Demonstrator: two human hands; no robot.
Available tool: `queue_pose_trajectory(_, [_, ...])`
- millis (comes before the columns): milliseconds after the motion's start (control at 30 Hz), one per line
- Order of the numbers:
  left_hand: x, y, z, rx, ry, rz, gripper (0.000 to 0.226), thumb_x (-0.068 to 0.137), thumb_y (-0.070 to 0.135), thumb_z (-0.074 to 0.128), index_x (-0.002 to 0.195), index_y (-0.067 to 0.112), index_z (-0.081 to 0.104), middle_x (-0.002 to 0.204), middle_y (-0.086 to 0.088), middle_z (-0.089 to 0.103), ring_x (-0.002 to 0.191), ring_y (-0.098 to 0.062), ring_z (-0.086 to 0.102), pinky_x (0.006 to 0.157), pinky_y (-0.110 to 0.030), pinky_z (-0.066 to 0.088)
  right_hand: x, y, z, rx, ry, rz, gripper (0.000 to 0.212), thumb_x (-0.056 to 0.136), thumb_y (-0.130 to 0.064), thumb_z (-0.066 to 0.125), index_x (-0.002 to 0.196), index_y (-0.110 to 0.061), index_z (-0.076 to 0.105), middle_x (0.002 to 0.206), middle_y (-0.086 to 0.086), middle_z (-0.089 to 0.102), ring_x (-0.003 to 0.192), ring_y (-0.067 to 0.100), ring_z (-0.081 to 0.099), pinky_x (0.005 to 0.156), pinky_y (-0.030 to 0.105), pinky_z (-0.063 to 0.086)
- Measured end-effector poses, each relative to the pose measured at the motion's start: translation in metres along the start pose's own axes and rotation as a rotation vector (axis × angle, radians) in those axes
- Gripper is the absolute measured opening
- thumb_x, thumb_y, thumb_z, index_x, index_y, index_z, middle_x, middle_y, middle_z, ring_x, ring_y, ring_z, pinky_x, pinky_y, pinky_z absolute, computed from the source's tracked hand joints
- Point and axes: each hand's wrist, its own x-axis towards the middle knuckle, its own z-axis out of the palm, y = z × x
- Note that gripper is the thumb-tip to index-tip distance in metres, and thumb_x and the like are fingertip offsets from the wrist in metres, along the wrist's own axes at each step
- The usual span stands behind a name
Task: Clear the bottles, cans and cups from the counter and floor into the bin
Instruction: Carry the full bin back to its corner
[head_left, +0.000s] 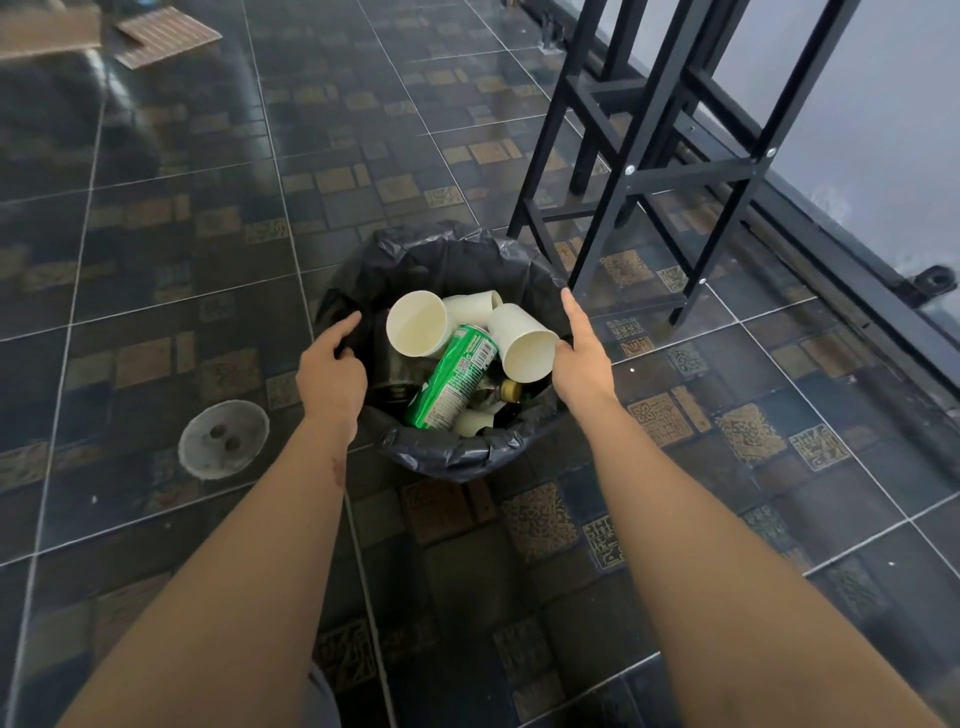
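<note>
A bin lined with a black bag stands on the tiled floor in front of me. Inside lie several white paper cups, a green can and a dark bottle with a yellow cap. My left hand rests on the bin's left rim, fingers curled over the bag's edge. My right hand is at the right rim, fingers stretched out along the bag, beside one white cup. Neither hand carries a bottle, can or cup.
Black metal stool legs stand just behind and right of the bin. A round floor drain cover sits to the left. Flat cardboard pieces lie on the floor at the far left. A wall with a dark skirting rail runs along the right.
</note>
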Motion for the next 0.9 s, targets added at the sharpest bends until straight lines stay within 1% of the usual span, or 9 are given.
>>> queue_pose_trajectory(100, [-0.004, 0.001, -0.002, -0.154, -0.012, -0.046, 0.052, 0.098, -0.001, 0.037, 0.129, 0.032, 0.062, 0.144, 0.0, 0.047, 0.127, -0.016, 0.045, 0.102, -0.022, 0.037, -0.003, 0.002, 0.001, 0.019, 0.01, 0.002, 0.063, 0.102, -0.01, 0.036, 0.144, -0.055, 0.026, 0.152, -0.008, 0.039, 0.13, 0.021, 0.045, 0.088, 0.026, 0.038])
queue_pose_trajectory(233, [-0.019, 0.004, -0.001, -0.232, -0.029, -0.051, 0.051, 0.099, -0.001, 0.036, 0.13, 0.031, 0.061, 0.144, 0.002, 0.047, 0.127, -0.014, 0.045, 0.109, -0.031, 0.035, -0.011, 0.014, -0.006, 0.056, 0.029, -0.022, 0.061, 0.103, -0.014, 0.032, 0.145, -0.057, 0.021, 0.151, -0.006, 0.04, 0.127, 0.023, 0.047, 0.104, 0.038, 0.039])
queue_pose_trajectory(333, [-0.043, 0.017, 0.003, -0.261, -0.061, -0.098, 0.05, 0.1, -0.001, 0.035, 0.129, 0.03, 0.062, 0.144, 0.002, 0.047, 0.128, -0.013, 0.045, 0.11, -0.032, 0.035, -0.025, 0.016, -0.028, 0.051, 0.057, 0.006, 0.06, 0.104, -0.017, 0.031, 0.145, -0.058, 0.016, 0.149, -0.004, 0.042, 0.123, 0.023, 0.049, 0.101, 0.04, 0.041])
queue_pose_trajectory(433, [-0.082, 0.036, 0.002, -0.269, -0.084, -0.179, 0.048, 0.099, -0.002, 0.037, 0.131, 0.026, 0.06, 0.145, 0.004, 0.046, 0.126, -0.008, 0.044, 0.109, -0.026, 0.033, -0.05, 0.009, -0.062, -0.009, 0.055, 0.071, 0.059, 0.104, -0.02, 0.031, 0.144, -0.06, 0.016, 0.146, -0.001, 0.044, 0.117, 0.023, 0.052, 0.09, 0.035, 0.042])
queue_pose_trajectory(467, [-0.096, 0.046, 0.001, -0.271, -0.098, -0.206, 0.048, 0.099, -0.002, 0.037, 0.131, 0.025, 0.06, 0.145, 0.004, 0.046, 0.125, -0.007, 0.044, 0.109, -0.026, 0.032, -0.059, 0.004, -0.077, -0.012, 0.058, 0.096, 0.058, 0.104, -0.02, 0.031, 0.144, -0.06, 0.016, 0.147, -0.001, 0.044, 0.115, 0.022, 0.051, 0.087, 0.033, 0.04])
queue_pose_trajectory(567, [-0.133, 0.089, -0.006, -0.264, -0.151, -0.278, 0.047, 0.099, -0.001, 0.038, 0.132, 0.026, 0.059, 0.144, 0.005, 0.047, 0.127, -0.007, 0.044, 0.111, -0.028, 0.03, -0.09, -0.022, -0.125, -0.016, 0.074, 0.173, 0.057, 0.104, -0.02, 0.032, 0.144, -0.06, 0.02, 0.145, 0.001, 0.046, 0.106, 0.016, 0.047, 0.086, 0.031, 0.034])
queue_pose_trajectory(700, [-0.172, 0.174, -0.034, -0.25, -0.208, -0.301, 0.047, 0.099, -0.002, 0.039, 0.131, 0.025, 0.06, 0.142, 0.007, 0.049, 0.127, -0.008, 0.046, 0.112, -0.03, 0.03, -0.142, -0.086, -0.184, -0.014, 0.093, 0.221, 0.058, 0.103, -0.019, 0.033, 0.143, -0.06, 0.022, 0.146, -0.002, 0.047, 0.117, 0.021, 0.05, 0.091, 0.033, 0.035])
queue_pose_trajectory(800, [-0.194, 0.248, -0.06, -0.221, -0.252, -0.273, 0.048, 0.098, -0.004, 0.039, 0.131, 0.024, 0.06, 0.14, 0.008, 0.051, 0.125, -0.005, 0.047, 0.11, -0.025, 0.03, -0.185, -0.145, -0.228, 0.034, 0.14, 0.252, 0.059, 0.103, -0.019, 0.033, 0.142, -0.062, 0.022, 0.149, -0.009, 0.043, 0.127, 0.022, 0.046, 0.098, 0.035, 0.035])
queue_pose_trajectory(900, [-0.216, 0.323, -0.084, -0.19, -0.302, -0.267, 0.05, 0.098, -0.004, 0.039, 0.128, 0.028, 0.062, 0.136, 0.012, 0.051, 0.119, -0.001, 0.047, 0.103, -0.017, 0.03, -0.231, -0.199, -0.268, 0.061, 0.195, 0.284, 0.06, 0.102, -0.019, 0.033, 0.142, -0.061, 0.021, 0.147, -0.009, 0.045, 0.116, 0.018, 0.05, 0.088, 0.03, 0.035])
